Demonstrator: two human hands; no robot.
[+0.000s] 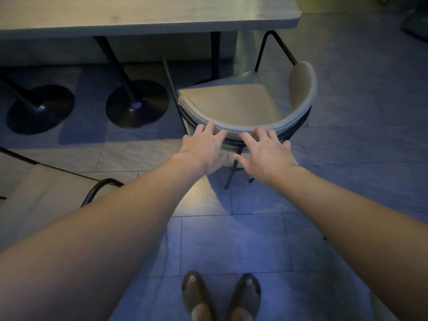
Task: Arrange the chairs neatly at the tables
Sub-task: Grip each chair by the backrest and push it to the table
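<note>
A beige padded chair (231, 105) with a curved backrest and thin black metal legs stands on the tiled floor, its seat facing a pale table (139, 12) at the top. The seat's front lies just under the table's edge. My left hand (203, 148) reaches the backrest's near rim, fingers spread and fingertips touching the top edge. To its right, my right hand (266, 154) does the same. Neither hand is closed around the rim.
Two black round pedestal bases (136, 104) (40, 110) stand under the table at left. Part of a second beige chair (46, 195) with a black frame sits at lower left. My sandalled feet (220, 295) stand on the tiles behind the chair.
</note>
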